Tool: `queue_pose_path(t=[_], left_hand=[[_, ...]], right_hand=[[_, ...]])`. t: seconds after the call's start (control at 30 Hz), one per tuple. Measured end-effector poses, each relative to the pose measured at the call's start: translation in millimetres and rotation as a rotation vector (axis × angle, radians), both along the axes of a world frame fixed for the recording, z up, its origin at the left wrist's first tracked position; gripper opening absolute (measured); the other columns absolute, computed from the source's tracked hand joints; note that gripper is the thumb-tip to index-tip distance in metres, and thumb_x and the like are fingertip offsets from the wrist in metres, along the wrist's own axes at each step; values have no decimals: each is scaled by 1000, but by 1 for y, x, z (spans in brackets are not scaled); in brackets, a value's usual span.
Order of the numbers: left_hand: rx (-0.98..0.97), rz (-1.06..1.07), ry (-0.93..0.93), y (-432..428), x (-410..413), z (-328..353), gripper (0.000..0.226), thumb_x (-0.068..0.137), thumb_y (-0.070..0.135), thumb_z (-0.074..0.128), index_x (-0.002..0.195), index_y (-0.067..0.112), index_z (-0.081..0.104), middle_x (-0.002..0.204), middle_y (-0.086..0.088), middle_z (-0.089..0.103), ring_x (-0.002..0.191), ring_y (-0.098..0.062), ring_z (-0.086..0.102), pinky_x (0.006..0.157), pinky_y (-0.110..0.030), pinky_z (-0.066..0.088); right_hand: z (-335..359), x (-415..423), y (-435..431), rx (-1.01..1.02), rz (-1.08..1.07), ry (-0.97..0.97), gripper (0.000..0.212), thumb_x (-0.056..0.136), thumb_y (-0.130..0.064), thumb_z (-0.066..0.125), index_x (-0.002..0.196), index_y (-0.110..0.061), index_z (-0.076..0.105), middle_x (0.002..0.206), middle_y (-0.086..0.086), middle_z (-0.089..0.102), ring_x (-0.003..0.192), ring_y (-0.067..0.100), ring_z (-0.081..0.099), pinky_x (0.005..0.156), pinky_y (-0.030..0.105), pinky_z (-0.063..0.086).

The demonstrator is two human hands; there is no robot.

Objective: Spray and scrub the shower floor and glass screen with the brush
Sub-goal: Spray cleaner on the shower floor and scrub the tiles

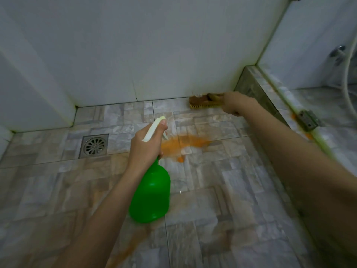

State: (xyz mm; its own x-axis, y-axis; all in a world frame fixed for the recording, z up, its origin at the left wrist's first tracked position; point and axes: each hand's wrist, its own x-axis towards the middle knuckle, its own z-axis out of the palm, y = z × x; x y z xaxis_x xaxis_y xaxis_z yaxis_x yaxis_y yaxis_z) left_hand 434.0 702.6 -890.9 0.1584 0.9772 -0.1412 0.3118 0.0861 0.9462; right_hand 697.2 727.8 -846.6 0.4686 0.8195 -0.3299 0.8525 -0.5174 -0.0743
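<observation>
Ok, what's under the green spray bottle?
Stone-pattern floor tiles, with an orange stain just beyond it. The left hand holds the bottle, which hides the tiles behind it.

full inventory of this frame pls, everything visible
spray bottle: 1, green, pale trigger, over floor centre
brush: 1, brown, tan bristles, foot of far wall
stain: 1, orange, floor centre
drain: 1, metal, floor left
floor: 1, grey-beige tiles, below
far wall: 1, white, behind brush
curb: 1, grey tiled, right
glass screen: 1, clear, on curb
hinge: 1, metal, screen's foot
hose: 1, white, far right
left hand: 1, grips bottle neck
right hand: 1, holds brush
</observation>
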Motion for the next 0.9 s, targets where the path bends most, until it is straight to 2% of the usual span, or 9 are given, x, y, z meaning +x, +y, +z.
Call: queue_pose_path(t=[0.07, 0.13, 0.23, 0.27, 0.4, 0.5, 0.63, 0.77, 0.9], left_hand=[[-8, 10, -11, 0, -3, -1, 34, 99, 48, 56, 91, 21, 75, 94, -21, 73, 38, -7, 51, 44, -20, 46], [-12, 19, -14, 0, -4, -1, 32, 98, 48, 56, 89, 25, 75, 93, -20, 74, 38, -8, 52, 45, -22, 47], [-31, 11, 13, -6, -3, -2, 32, 98, 49, 56, 91, 25, 76, 94, -18, 75, 44, -7, 57, 47, -25, 49], [-34, 9, 14, -8, -4, -2, 33, 98, 49, 56, 92, 24, 76, 95, -18, 75, 45, -7, 57, 46, -26, 50], [-33, -20, 27, -15, -11, -4, 35, 99, 49, 55, 94, 22, 76, 95, -22, 74, 39, -7, 53, 44, -21, 47], [-23, -34, 52, -19, -18, -6, 35, 100, 49, 53, 92, 22, 74, 92, -25, 74, 38, -11, 53, 46, -20, 46], [-14, -71, 86, -29, -22, -7, 35, 102, 44, 52, 94, 17, 74, 90, -29, 71, 37, -12, 52, 43, -21, 45], [-19, -86, 100, -36, -30, -10, 37, 101, 45, 53, 95, 16, 74, 85, -29, 69, 37, -12, 54, 44, -24, 46], [-37, -91, 106, -41, -36, -13, 38, 101, 48, 52, 97, 18, 74, 81, -30, 66, 38, -13, 56, 52, -32, 49]], right_hand=[[8, -21, -17, -67, 79, -34, 15, 91, 1, 42, 78, -5, 42, 67, 8, 43, 55, 20, 43, 49, 29, 35], [1, -33, -32, -103, 138, -55, 9, 93, -2, 41, 96, -9, 45, 77, 6, 47, 65, 21, 51, 57, 32, 43], [-22, -13, -26, 1, 203, -35, 65, 90, 2, 36, 146, -30, 31, 99, 13, 56, 66, 22, 50, 58, 35, 45], [-22, -3, -22, 14, 195, -15, 67, 91, 2, 35, 149, -30, 28, 104, 15, 58, 64, 22, 49, 56, 34, 43], [2, -1, -41, -148, 116, -90, 26, 94, -4, 41, 115, 0, 55, 80, 10, 56, 62, 22, 53, 51, 29, 41], [-1, -23, -79, -212, 237, -141, 36, 96, -6, 37, 130, -11, 49, 108, 13, 60, 86, 27, 59, 69, 32, 47], [-13, -2, -73, -49, 193, -54, 44, 98, -7, 36, 141, -15, 41, 120, 21, 57, 96, 36, 60, 77, 39, 48], [14, -14, -85, -238, 173, -116, 27, 95, -10, 43, 118, -2, 55, 87, 9, 58, 75, 26, 58, 68, 34, 46], [-9, -34, -103, -178, 295, -130, 40, 94, -4, 36, 132, -17, 44, 102, 10, 59, 75, 23, 56, 61, 31, 44]])
